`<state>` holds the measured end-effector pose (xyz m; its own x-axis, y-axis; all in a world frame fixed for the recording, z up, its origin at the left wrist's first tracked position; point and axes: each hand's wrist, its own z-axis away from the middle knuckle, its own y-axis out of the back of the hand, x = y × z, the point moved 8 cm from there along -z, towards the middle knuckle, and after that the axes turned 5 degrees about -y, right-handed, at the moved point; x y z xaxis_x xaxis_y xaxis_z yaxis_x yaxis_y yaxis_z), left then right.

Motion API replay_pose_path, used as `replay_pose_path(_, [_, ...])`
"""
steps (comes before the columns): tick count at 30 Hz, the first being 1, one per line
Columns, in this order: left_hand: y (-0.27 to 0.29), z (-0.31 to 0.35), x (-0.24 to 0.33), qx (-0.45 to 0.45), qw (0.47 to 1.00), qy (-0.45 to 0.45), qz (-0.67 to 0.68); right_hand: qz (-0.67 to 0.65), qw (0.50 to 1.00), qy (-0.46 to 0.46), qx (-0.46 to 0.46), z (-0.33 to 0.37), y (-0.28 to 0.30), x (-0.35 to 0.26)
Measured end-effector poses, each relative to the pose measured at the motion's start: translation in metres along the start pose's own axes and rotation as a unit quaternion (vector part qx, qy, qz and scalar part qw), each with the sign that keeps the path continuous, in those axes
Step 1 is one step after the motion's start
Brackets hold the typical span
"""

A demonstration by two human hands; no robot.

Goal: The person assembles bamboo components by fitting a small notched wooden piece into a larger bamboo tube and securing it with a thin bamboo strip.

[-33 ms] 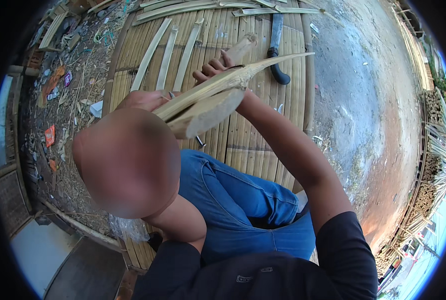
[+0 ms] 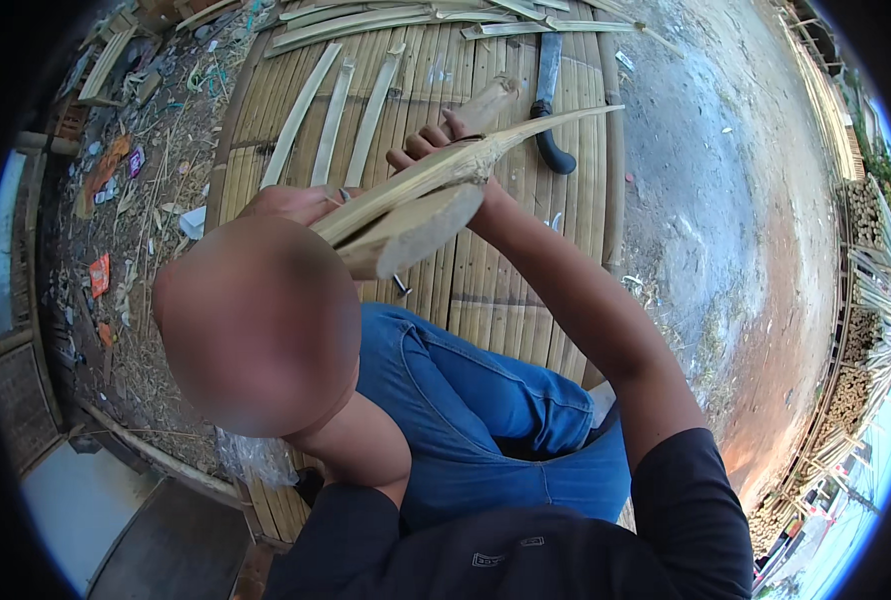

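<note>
A pale split bamboo piece (image 2: 406, 190) lies slantwise above my lap, with a broad cut face nearer me and a thin sliver running out to the right. My right hand (image 2: 431, 140) is closed round its far side, fingers curled behind it. By its left side my left hand (image 2: 291, 203) is closed against the bamboo; a blur over the arm hides part of this grip. A small dark and shiny tip shows by the left fingers, its kind unclear. Just below the cut face a thin metal piece with a dark end (image 2: 403, 287) shows.
Beneath is a slatted bamboo platform (image 2: 506, 270). On it lie several bamboo strips (image 2: 296, 115) and, at the far right, a machete with a black curved handle (image 2: 556, 155). Litter covers the ground (image 2: 131, 250) at left. Bamboo poles (image 2: 856, 390) are stacked at far right.
Almost nothing differs. The view has shifted slightly, and both hands keep their hold on the bamboo piece.
</note>
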<state>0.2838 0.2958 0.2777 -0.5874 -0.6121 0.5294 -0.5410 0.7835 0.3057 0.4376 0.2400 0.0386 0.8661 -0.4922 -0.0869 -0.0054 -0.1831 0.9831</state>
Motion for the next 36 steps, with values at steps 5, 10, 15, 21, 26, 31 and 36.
replay_pose_path(5, [0.006,-0.001,0.025,0.041,0.998,-0.051,-0.007,-0.018,0.997,0.007,0.07,0.07,0.085,0.002])
replay_pose_path(10, [0.001,-0.014,0.051,0.05,0.997,-0.063,0.018,-0.027,0.993,-0.106,0.047,0.182,0.163,0.03])
replay_pose_path(15, [-0.03,-0.018,0.078,0.051,0.996,-0.014,0.072,-0.046,0.975,-0.192,0.106,0.323,0.23,0.044])
replay_pose_path(21, [-0.078,-0.029,0.119,0.037,0.98,0.084,0.177,-0.19,0.885,-0.293,0.308,0.407,0.282,0.025])
replay_pose_path(26, [-0.097,-0.045,0.164,-0.022,0.976,0.069,0.205,-0.19,0.865,-0.31,0.346,0.394,0.316,0.004])
replay_pose_path(31, [-0.093,-0.05,0.142,-0.064,0.944,0.219,0.237,-0.196,0.856,-0.325,0.351,0.406,0.35,0.005])
replay_pose_path(36, [-0.119,0.056,0.071,-0.098,0.796,0.499,0.327,-0.179,0.889,-0.354,0.23,0.425,0.352,-0.003])
